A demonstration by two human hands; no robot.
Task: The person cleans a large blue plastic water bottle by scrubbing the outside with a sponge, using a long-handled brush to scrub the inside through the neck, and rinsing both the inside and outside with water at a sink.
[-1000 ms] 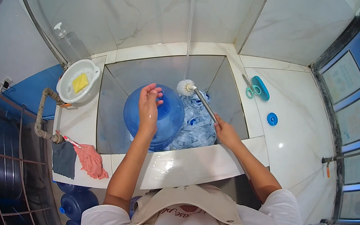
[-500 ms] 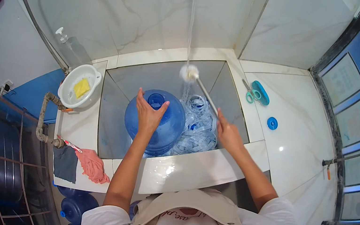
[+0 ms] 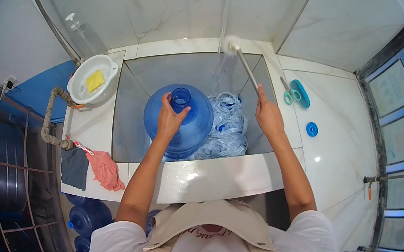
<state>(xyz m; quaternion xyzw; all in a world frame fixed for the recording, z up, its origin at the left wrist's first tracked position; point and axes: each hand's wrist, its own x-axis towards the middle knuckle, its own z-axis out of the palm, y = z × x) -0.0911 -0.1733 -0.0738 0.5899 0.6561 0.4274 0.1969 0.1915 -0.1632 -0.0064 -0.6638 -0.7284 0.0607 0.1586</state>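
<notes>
A large round blue water jug (image 3: 200,118) stands in the grey sink (image 3: 137,80), its open neck facing up. The fingers and thumb of my left hand (image 3: 171,120) are closed around the base of that neck. To the right, my right hand (image 3: 270,117) grips the handle of a long bottle brush (image 3: 248,69). The brush's white head, blurred, is raised over the sink's back edge, beside a thin falling water stream (image 3: 224,23). A heap of clear plastic rings and strips (image 3: 224,143) with blue bits lies against the jug's right side.
On the right counter lie scissors (image 3: 289,95), a teal oval object (image 3: 301,93) and a blue cap (image 3: 311,129). At left stand a white basin (image 3: 75,90) holding a yellow sponge (image 3: 95,80), and a pump bottle (image 3: 87,40). A pink cloth (image 3: 105,169) hangs at the front left, above more blue jugs (image 3: 90,219).
The brush has risen toward the back, out of the water stream, with my right hand lifting. My left hand has gone from spread fingers near the jug's neck to gripping it.
</notes>
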